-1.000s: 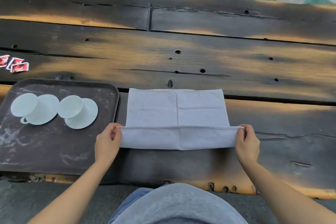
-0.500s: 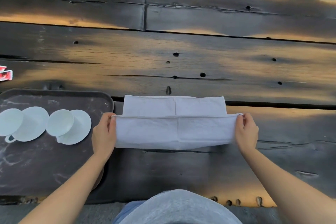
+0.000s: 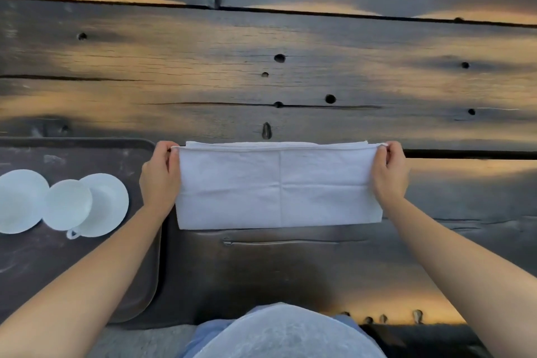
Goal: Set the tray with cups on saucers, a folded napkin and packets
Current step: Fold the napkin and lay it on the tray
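Note:
A white napkin [image 3: 279, 186] lies on the dark wooden table, folded in half, its upper layer's edge reaching the far edge. My left hand [image 3: 159, 176] pinches its far left corner and my right hand [image 3: 389, 173] pinches its far right corner. To the left lies a dark tray [image 3: 87, 270]. On it a white cup [image 3: 67, 204] sits on a saucer [image 3: 112, 203], and a second white cup or saucer [image 3: 20, 200] is cut off by the left frame edge. No packets are in view.
The wooden table [image 3: 290, 81] has cracks, knots and small holes beyond the napkin. Its near edge [image 3: 392, 321] runs close to my body.
Both hands carried the napkin's near edge away from me, up to the far edge, folding it in half. The view shifted, so the red packets left the frame.

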